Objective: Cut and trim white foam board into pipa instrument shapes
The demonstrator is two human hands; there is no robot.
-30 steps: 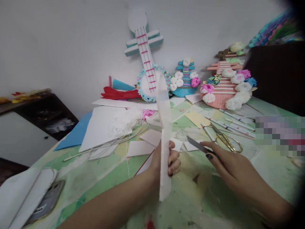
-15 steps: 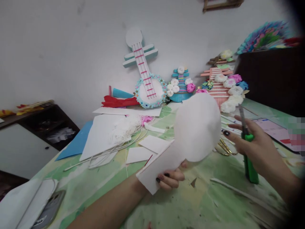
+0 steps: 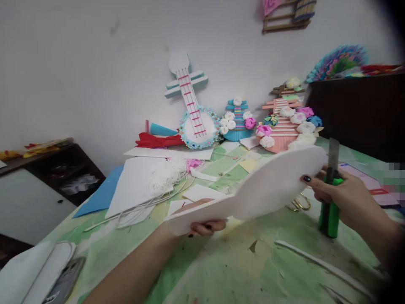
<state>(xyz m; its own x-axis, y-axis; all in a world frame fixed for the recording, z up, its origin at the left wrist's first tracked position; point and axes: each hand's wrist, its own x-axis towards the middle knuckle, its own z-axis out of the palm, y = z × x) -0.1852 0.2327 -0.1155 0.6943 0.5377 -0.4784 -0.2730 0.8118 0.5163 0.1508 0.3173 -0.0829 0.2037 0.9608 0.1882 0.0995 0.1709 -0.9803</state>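
Observation:
A white foam board cut-out [image 3: 275, 185], with a rounded body and a straight neck, is held tilted above the table. My left hand [image 3: 207, 227] is closed around its neck, fingers underneath. My right hand [image 3: 344, 190] grips a green utility knife [image 3: 329, 219], its blade pointing up, while the thumb touches the right edge of the cut-out. Behind and below the cut-out lie gold-handled scissors [image 3: 299, 202], partly hidden. A thin white strip [image 3: 319, 261] rests on the table near my right forearm.
Decorated model instruments, including a white banjo-like one [image 3: 199, 126], lean along the wall. White sheets [image 3: 136, 181], string [image 3: 161, 177] and blue board [image 3: 101, 188] cover the left side. A phone [image 3: 363, 181] lies at the right, another [image 3: 65, 280] at lower left.
The cut-out has tipped to a flatter angle, its rounded end swinging right and down. My right hand has come to its edge with the knife still in it. The view has tilted up slightly.

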